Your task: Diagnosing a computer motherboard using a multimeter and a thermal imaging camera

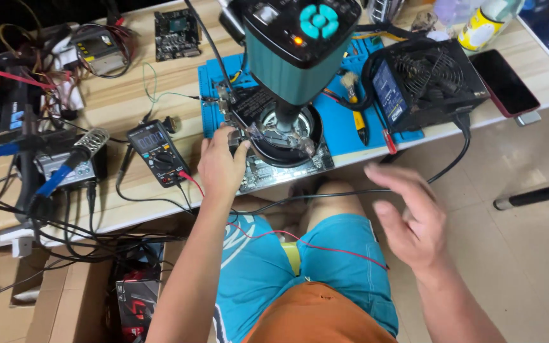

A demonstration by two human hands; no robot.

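Fingers spread and slack, my right hand (408, 219) hangs empty in the air off the table edge, blurred. Further in, my left hand (220, 166) presses fingertips on the green circuit board (268, 173) lying on the blue silicone mat (341, 121), under the teal microscope head (293, 47). Left of it sits a black multimeter (158, 152); beyond, a black power supply box (424, 82).

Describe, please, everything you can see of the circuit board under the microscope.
The circuit board is dark, flat and rectangular, crowded with small silvery parts. It lies level at the table's near edge, partly on the blue mat, its middle hidden beneath the teal microscope and its ring light. The left hand rests on its left end, fingers curled over the edge. The right hand hangs apart, blurred.
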